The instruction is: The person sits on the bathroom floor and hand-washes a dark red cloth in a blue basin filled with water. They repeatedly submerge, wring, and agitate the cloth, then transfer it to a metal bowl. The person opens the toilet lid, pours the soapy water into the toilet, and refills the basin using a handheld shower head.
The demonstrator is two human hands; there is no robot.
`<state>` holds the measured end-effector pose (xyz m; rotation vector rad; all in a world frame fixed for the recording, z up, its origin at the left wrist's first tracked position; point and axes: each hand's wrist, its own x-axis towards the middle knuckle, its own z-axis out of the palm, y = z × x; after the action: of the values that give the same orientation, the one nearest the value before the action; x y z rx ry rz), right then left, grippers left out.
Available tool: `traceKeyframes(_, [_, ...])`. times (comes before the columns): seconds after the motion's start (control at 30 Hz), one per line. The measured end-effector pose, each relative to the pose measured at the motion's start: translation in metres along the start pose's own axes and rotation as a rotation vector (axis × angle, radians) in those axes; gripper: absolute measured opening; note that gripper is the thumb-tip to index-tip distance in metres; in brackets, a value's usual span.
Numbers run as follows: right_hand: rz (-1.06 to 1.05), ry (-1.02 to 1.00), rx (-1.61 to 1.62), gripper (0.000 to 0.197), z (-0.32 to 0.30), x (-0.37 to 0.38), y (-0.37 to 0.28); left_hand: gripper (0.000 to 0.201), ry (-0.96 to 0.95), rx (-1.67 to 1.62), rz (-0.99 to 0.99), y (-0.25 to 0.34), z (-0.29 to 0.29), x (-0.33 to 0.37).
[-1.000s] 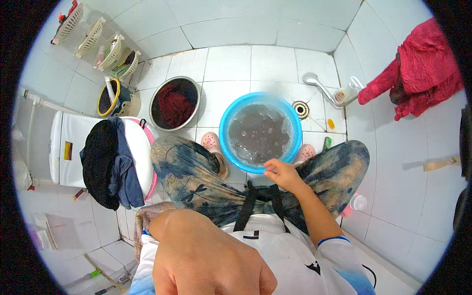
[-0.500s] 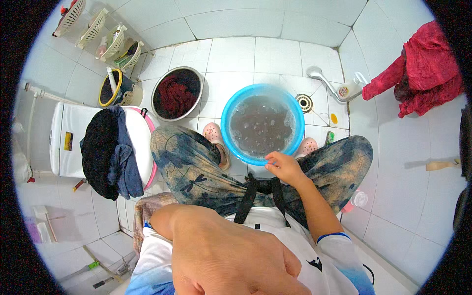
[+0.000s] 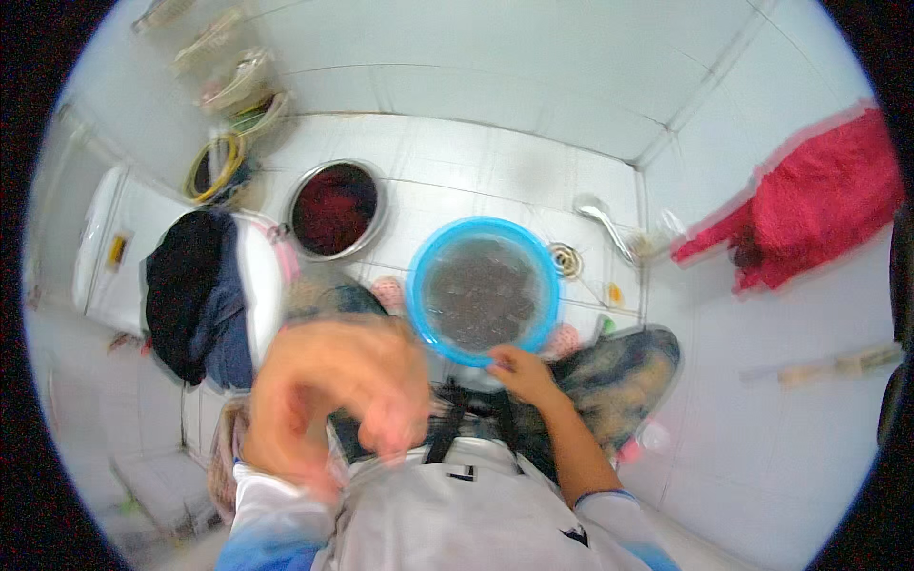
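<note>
A round blue basin [image 3: 423, 335] stands on the floor between my feet, holding dark, greyish soapy water. At its near rim is my right hand [image 3: 524, 377], fingers closed on the edge. My left hand [image 3: 333, 385], large and close to the camera, hovers over my left thigh, touching neither the basin nor the floor. Motion smears its fingers, though they look bent. Farther left, a metal basin [image 3: 378, 221] contains dark red cloth [image 3: 333, 209].
On the left, a black garment [image 3: 188, 295] and a blue one [image 3: 224, 328] lie over the toilet [image 3: 262, 276]. A shower head [image 3: 592, 206] rests near a floor drain [image 3: 566, 260]. Wet-looking red clothing [image 3: 824, 209] hangs along the right wall. Upper left are a yellow-rimmed bucket [image 3: 238, 162] and wall baskets.
My left hand has swung left and forward, away from my chest, uncovering the shirt front. My right hand stays at the basin rim. The whole view has shifted and blurred with head motion.
</note>
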<state>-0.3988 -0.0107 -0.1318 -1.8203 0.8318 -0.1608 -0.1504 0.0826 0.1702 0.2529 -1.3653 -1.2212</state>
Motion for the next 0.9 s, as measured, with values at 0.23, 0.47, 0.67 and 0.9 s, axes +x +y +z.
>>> traceKeyframes(0.23, [0.086,0.052,0.042,0.029,-0.009,-0.038,0.002,0.031,1.004,1.23,-0.298,0.119,-0.086,-0.096])
traceKeyframes(0.47, [0.061,-0.011,-0.02,0.026,-0.015,-0.022,0.001,0.086,1.139,1.741,-0.631,0.147,-0.134,-0.188])
traceKeyframes(0.67, [0.018,0.034,0.516,0.043,-0.023,0.005,-0.101,0.096,1.706,1.07,-0.644,0.171,-0.215,-0.289])
traceKeyframes(0.9, [-0.144,-0.461,0.816,0.065,0.064,0.095,-0.29,0.095,1.577,1.271,-0.768,0.157,-0.28,-0.353])
